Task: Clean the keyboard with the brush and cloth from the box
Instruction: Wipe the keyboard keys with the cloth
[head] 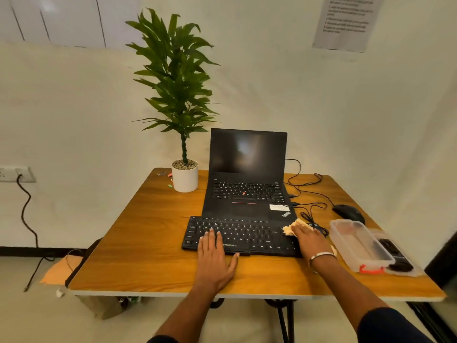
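Observation:
A black external keyboard (247, 235) lies on the wooden table in front of an open laptop. My left hand (215, 258) rests flat on the keyboard's left half, fingers straight. My right hand (309, 237) presses a pale yellow cloth (290, 227) onto the keyboard's right end, and the cloth pokes out past my fingers. A clear plastic box (358, 246) with a red latch stands open to the right. Beside the box, on its lid, lies a dark object (395, 254) that may be the brush.
The open black laptop (247, 174) sits behind the keyboard. A potted plant (185, 178) stands at the back left with small bits beside it. A black mouse (348, 212) and tangled cables (306, 194) lie at the back right. The table's front edge (173, 292) is near me.

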